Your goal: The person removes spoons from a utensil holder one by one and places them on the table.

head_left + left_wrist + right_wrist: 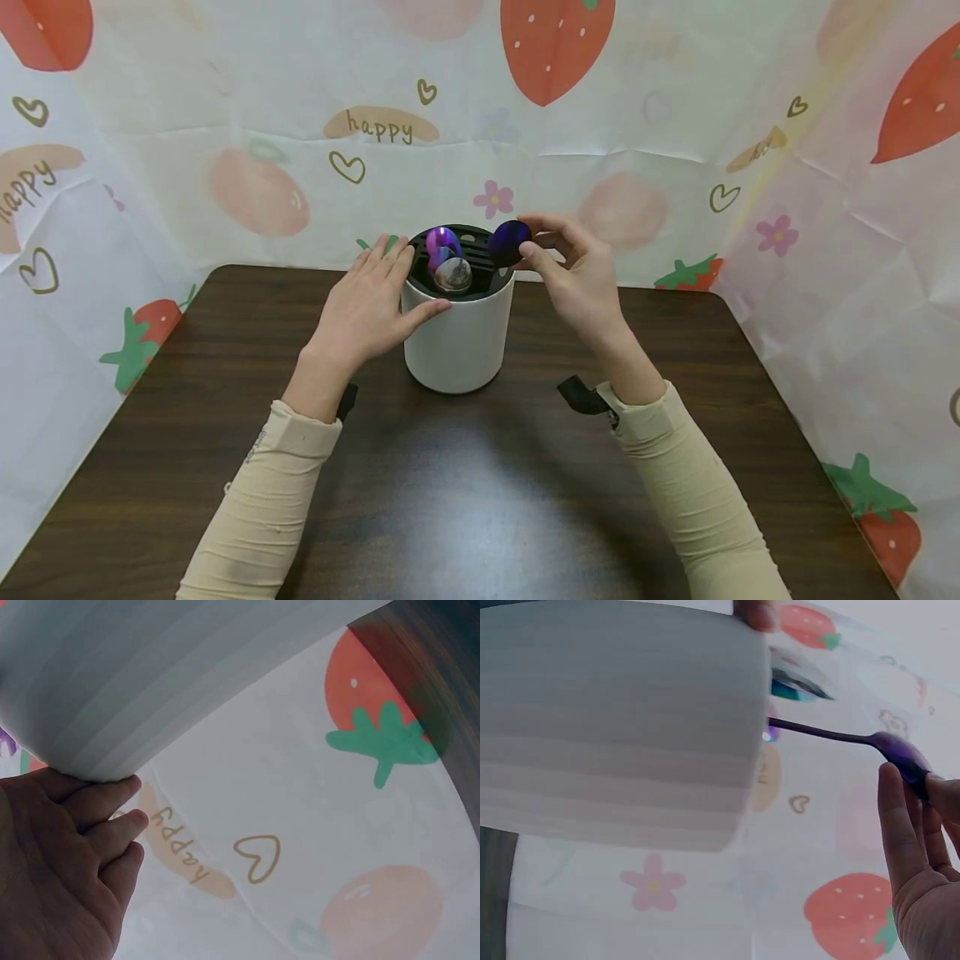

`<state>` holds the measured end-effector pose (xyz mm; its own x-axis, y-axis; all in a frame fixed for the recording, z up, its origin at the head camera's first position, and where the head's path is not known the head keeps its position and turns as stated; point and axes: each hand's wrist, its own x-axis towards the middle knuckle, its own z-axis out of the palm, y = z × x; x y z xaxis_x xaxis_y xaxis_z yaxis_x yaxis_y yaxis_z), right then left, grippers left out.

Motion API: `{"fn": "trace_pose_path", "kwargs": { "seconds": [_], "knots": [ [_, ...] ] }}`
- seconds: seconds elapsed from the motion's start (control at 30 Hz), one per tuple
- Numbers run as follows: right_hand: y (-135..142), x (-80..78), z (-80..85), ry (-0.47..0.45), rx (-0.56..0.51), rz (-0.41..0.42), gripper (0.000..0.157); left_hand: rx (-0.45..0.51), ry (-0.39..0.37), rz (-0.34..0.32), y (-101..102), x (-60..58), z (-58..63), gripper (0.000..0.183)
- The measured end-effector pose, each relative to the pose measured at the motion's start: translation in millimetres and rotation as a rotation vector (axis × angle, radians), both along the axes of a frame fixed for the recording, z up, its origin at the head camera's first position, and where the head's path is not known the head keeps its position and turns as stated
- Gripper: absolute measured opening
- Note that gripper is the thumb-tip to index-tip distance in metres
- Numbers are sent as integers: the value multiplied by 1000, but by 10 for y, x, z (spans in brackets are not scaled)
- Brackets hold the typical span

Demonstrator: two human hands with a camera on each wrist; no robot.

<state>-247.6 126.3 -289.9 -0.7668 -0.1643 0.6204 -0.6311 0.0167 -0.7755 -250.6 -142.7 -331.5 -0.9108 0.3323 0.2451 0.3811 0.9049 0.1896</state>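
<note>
A white round utensil holder (457, 354) with a black slotted top stands upright on the table. My left hand (363, 308) rests against its left side and rim, fingers extended and thumb across the front. In the left wrist view, the fingertips touch the holder's pale wall (150, 682). My right hand (581, 279) pinches a dark purple spoon (508, 243) by its bowl, at the holder's right rim. The right wrist view shows that spoon's thin handle (821, 733) running into the holder's top. A shiny purple-blue spoon (441, 242) and a silvery spoon (453, 274) stand bowl-up in the holder.
The dark wood table (450, 517) extends around the holder, with its far edge close behind. A white cloth backdrop (285, 100) printed with strawberries, hearts and flowers encloses the back and sides. A black strap end (581, 395) sticks out at my right wrist.
</note>
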Motion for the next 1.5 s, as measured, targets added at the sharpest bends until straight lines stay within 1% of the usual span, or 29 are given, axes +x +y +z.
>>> {"fn": "trace_pose_path", "kwargs": {
  "seconds": [0.27,0.43,0.6,0.77,0.9,1.0,1.13,1.23,1.37,1.5],
  "knots": [
    [115,50,143,65,-100,43,31,6,8,-1,-1,2,0,101],
    [219,82,233,106,-146,37,30,4,7,-1,1,-1,-5,101],
    [318,151,343,135,-253,29,30,1,8,-2,3,-3,-6,101],
    [420,233,436,150,-356,20,31,-5,10,-1,2,-3,-6,101],
    [508,281,496,162,-401,3,30,-10,14,0,1,-4,-3,101],
    [572,314,512,155,-427,-8,30,-6,14,-4,7,-4,-2,101],
    [654,326,481,127,-425,-20,30,-5,15,-7,13,-5,-2,101],
    [709,303,419,94,-352,-52,29,-11,17,-5,11,-6,0,101],
    [747,243,287,22,-246,-82,29,-14,16,-1,7,-2,4,101],
    [745,158,131,-56,-191,-76,29,-11,11,2,2,3,10,101]
  ]
}}
